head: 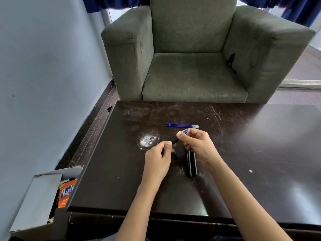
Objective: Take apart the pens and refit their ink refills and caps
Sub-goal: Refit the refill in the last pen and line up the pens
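**Anna:** Left forearm (139, 206) and right forearm (243, 206) are crossing the near rim of the dark table (260, 153), and both hands are meeting over its middle.

**Ben:** Where is the pen sitting?

**Anna:** Right between them. The slim dark pen (175, 141) is hanging slantwise above the tabletop. The left hand (159, 153) is pinching its lower end with thumb and curled fingers. The right hand (197, 143) is gripping the upper end, and a blue tip (185, 131) is poking out past its thumb.

**Ben:** I'm spotting a short dark piece (174, 155) just under the left thumb.

**Anna:** Yes, though I cannot tell whether those fingers are holding it or it is lying on the wood.

**Ben:** What else?

**Anna:** Two black barrels (191, 164) are lying side by side just under the heel of the right hand, running toward the person. Three blue refills (181, 125) are lying together just beyond the right knuckles, not touching them.

**Ben:** And further out?

**Anna:** A white scuffed patch (148, 140) is showing just beyond the left hand. A grey-green armchair (191, 58) is standing well beyond both hands. Off to the left of the left forearm, below table height, a cardboard box (40, 197) is gaping open with an orange snack packet (66, 192) inside.
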`<move>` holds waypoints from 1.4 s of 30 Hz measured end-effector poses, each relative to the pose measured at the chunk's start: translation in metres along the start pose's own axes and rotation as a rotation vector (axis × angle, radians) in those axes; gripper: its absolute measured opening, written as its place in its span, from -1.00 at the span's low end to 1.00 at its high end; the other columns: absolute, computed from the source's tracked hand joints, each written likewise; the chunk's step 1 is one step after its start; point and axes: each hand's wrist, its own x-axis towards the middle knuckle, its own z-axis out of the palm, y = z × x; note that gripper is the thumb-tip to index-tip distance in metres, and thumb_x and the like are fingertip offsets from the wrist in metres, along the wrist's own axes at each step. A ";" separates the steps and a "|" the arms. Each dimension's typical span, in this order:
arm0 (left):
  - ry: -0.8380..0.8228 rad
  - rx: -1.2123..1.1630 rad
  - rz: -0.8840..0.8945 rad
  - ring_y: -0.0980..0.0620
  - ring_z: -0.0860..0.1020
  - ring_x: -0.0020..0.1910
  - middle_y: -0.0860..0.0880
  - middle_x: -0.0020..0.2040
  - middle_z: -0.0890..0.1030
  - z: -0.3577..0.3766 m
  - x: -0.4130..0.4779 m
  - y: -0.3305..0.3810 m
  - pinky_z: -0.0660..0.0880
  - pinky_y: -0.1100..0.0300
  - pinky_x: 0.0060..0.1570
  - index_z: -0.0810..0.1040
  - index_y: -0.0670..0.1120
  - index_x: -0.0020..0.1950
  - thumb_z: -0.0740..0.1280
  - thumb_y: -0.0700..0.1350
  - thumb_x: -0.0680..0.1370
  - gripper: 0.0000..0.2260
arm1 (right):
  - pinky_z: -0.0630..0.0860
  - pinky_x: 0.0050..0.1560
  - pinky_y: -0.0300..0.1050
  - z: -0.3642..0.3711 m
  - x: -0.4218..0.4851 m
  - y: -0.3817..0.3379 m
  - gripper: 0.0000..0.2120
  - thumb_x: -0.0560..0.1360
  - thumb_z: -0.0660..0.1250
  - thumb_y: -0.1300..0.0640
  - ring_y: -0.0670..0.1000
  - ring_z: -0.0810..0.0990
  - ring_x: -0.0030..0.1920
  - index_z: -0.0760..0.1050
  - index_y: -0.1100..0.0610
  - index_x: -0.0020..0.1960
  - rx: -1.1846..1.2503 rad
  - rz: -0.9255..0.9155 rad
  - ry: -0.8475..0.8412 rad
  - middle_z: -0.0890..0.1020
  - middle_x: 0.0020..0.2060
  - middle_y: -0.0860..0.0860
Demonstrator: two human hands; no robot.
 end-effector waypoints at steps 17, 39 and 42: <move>0.009 0.036 0.024 0.37 0.47 -0.19 0.13 -0.06 0.61 -0.001 0.001 -0.004 0.34 0.64 -0.20 0.54 -0.05 0.16 0.28 -0.05 0.59 -0.82 | 0.40 -0.31 -0.29 0.002 -0.001 0.000 -0.87 0.49 0.39 0.03 -0.15 0.43 -0.38 0.59 0.10 -0.13 -0.088 0.032 -0.083 0.52 -0.42 -0.13; 0.205 0.109 -0.145 0.01 0.61 0.02 0.02 0.00 0.68 -0.004 0.000 -0.008 0.52 0.15 -0.05 0.59 -0.02 0.18 0.25 -0.03 0.60 -0.78 | 0.48 -0.07 -0.19 0.017 -0.001 0.018 -0.59 0.46 0.41 -0.04 -0.05 0.54 -0.10 0.49 0.04 0.26 -0.930 -0.197 0.047 0.59 0.00 -0.01; 0.216 0.087 -0.170 0.04 0.60 0.01 0.03 -0.02 0.68 -0.005 0.001 -0.010 0.43 0.27 -0.10 0.59 -0.04 0.16 0.24 -0.05 0.60 -0.79 | 0.52 0.06 -0.06 0.025 -0.005 0.024 -0.53 0.45 0.39 -0.09 0.03 0.50 0.15 0.46 0.05 0.30 -1.141 -0.157 -0.012 0.55 0.12 0.02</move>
